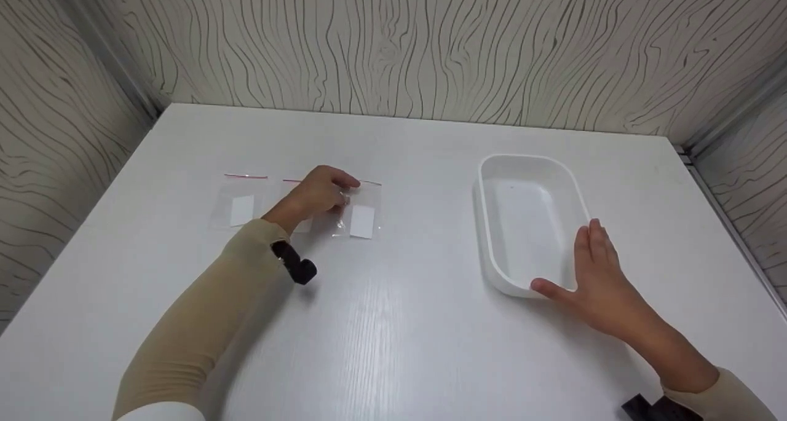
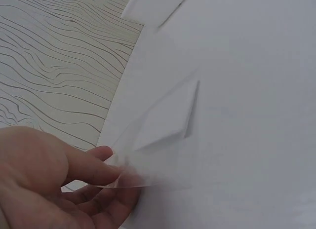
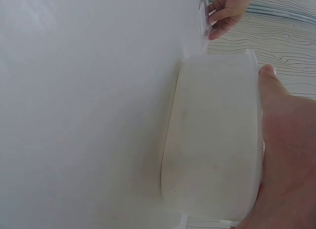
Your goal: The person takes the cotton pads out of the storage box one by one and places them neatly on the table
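My left hand (image 1: 316, 190) pinches the upper edge of a small clear zip bag (image 1: 371, 195) with a white rectangular piece inside. In the left wrist view, thumb and fingers grip one edge of this bag (image 2: 165, 167), and its far part hangs slightly off the table or lies against it; I cannot tell which. My right hand (image 1: 605, 292) rests with straight fingers along the near right rim of a white rectangular tub (image 1: 484, 236). Its thumb touches the near end of the rim. The tub's outer wall (image 3: 212, 135) shows in the right wrist view.
Left of the held bag lie two similar bags with red strips: one far-left bag (image 1: 246, 187), and a middle bag (image 1: 303, 225) partly hidden under my left hand. All stand on a white table (image 1: 393, 322). A wood-patterned wall panel (image 1: 393, 46) borders its back edge.
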The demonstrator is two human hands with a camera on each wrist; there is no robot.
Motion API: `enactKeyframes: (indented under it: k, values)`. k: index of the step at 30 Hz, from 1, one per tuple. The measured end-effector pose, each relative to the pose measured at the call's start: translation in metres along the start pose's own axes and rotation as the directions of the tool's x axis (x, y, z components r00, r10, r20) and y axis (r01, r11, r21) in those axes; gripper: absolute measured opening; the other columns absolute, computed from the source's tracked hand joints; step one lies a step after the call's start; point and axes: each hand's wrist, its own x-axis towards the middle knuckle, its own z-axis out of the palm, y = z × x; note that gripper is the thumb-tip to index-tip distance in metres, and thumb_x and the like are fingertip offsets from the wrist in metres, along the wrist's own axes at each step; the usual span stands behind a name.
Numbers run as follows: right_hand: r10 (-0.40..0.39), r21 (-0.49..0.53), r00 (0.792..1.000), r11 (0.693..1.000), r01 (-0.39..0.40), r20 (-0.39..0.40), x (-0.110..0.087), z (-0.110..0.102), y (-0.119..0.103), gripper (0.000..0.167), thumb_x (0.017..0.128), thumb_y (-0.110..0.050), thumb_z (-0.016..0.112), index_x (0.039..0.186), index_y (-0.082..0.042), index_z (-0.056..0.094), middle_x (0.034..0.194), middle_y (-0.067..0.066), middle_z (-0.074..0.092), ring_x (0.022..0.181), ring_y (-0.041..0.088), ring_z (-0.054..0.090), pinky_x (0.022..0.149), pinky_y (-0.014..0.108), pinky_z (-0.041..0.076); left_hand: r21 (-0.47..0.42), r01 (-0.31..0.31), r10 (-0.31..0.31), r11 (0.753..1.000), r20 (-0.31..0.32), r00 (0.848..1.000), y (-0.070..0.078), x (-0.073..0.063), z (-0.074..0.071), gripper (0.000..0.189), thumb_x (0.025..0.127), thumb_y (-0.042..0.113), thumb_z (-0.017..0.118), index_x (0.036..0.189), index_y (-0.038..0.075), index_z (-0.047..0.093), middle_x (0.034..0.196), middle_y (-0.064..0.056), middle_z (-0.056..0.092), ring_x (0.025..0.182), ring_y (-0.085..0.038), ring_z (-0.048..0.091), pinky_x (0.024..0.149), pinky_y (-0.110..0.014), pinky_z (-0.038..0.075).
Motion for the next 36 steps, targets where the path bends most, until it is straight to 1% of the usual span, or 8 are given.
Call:
enactKeyframes:
  k: [4,7,14,20,23,27,33,36]
  values:
    - [0.003,0.005,1.0,1.0,-0.003,0.003,0.0,0.001,0.001,0.126,0.091,-0.062,0.067,0.152,0.015,-0.012,0.161,0.03,-0.024,0.149,0.05,-0.018,0.116,0.07,0.01,0.062,-0.008,0.009,0.998,-0.015,1.0,0.001,-0.001,0.001,0.046,0.093,-0.008,0.052,0.131,0.011,0.067,0.141,-0.011,0.053,0.122,-0.028,0.047,0.103,-0.04,0.047]
    - [0.001,0.003,1.0,1.0,-0.001,0.001,0.001,0.001,0.001,0.126,0.091,-0.062,0.067,0.152,0.016,-0.011,0.161,0.03,-0.024,0.149,0.05,-0.018,0.116,0.07,0.01,0.099,-0.004,0.007,0.995,-0.022,1.0,0.004,-0.003,0.002,0.048,0.09,-0.008,0.052,0.132,0.011,0.067,0.144,-0.011,0.05,0.125,-0.028,0.045,0.109,-0.043,0.044]
    - [0.003,0.004,1.0,1.0,-0.003,0.001,0.0,0.001,0.002,0.126,0.091,-0.062,0.067,0.152,0.015,-0.012,0.161,0.029,-0.025,0.149,0.05,-0.018,0.116,0.07,0.01,0.132,0.001,0.0,0.991,-0.014,1.0,0.01,-0.006,0.002,0.045,0.091,-0.004,0.06,0.134,0.009,0.064,0.148,-0.013,0.049,0.125,-0.029,0.048,0.104,-0.042,0.047]
    - [0.003,-0.003,1.0,1.0,-0.003,0.001,0.0,0.001,0.002,0.126,0.091,-0.063,0.066,0.152,0.016,-0.011,0.161,0.031,-0.025,0.149,0.05,-0.018,0.116,0.071,0.01,0.184,-0.027,0.026,0.983,0.004,1.0,0.013,-0.011,0.0,0.046,0.093,0.003,0.063,0.138,0.009,0.062,0.155,-0.015,0.041,0.132,-0.031,0.044,0.113,-0.045,0.039]
    - [0.002,-0.011,1.0,1.0,-0.002,-0.004,0.0,0.001,0.002,0.126,0.091,-0.063,0.066,0.152,0.017,-0.01,0.161,0.032,-0.024,0.149,0.051,-0.017,0.116,0.071,0.01,0.214,-0.04,0.038,0.976,0.012,0.999,0.015,-0.012,-0.001,0.047,0.093,0.005,0.064,0.139,0.008,0.061,0.157,-0.015,0.039,0.139,-0.032,0.039,0.118,-0.046,0.034]
    - [-0.001,-0.017,1.0,1.0,0.0,-0.008,0.0,0.001,0.002,0.126,0.091,-0.063,0.067,0.152,0.017,-0.009,0.161,0.033,-0.023,0.149,0.052,-0.016,0.115,0.072,0.011,0.24,-0.028,0.025,0.97,0.013,1.0,0.018,-0.012,0.0,0.046,0.094,0.01,0.067,0.14,0.009,0.06,0.158,-0.013,0.04,0.147,-0.032,0.032,0.121,-0.047,0.029]
    - [0.004,-0.025,1.0,1.0,-0.004,-0.001,0.0,-0.002,-0.001,0.126,0.091,-0.063,0.066,0.152,0.017,-0.01,0.161,0.034,-0.022,0.149,0.053,-0.014,0.114,0.073,0.013,0.278,-0.024,0.02,0.96,0.016,1.0,0.02,-0.009,-0.004,0.048,0.094,0.016,0.069,0.14,0.006,0.059,0.154,-0.014,0.044,0.145,-0.032,0.036,0.121,-0.047,0.03]
    - [0.013,-0.048,1.0,0.999,-0.012,0.002,0.0,-0.004,-0.003,0.127,0.09,-0.066,0.066,0.153,0.017,-0.009,0.161,0.036,-0.018,0.149,0.054,-0.011,0.112,0.074,0.017,0.302,-0.017,0.014,0.953,0.013,1.0,0.023,-0.008,-0.008,0.051,0.095,0.019,0.068,0.142,0.004,0.056,0.155,-0.015,0.043,0.146,-0.033,0.035,0.121,-0.048,0.03]
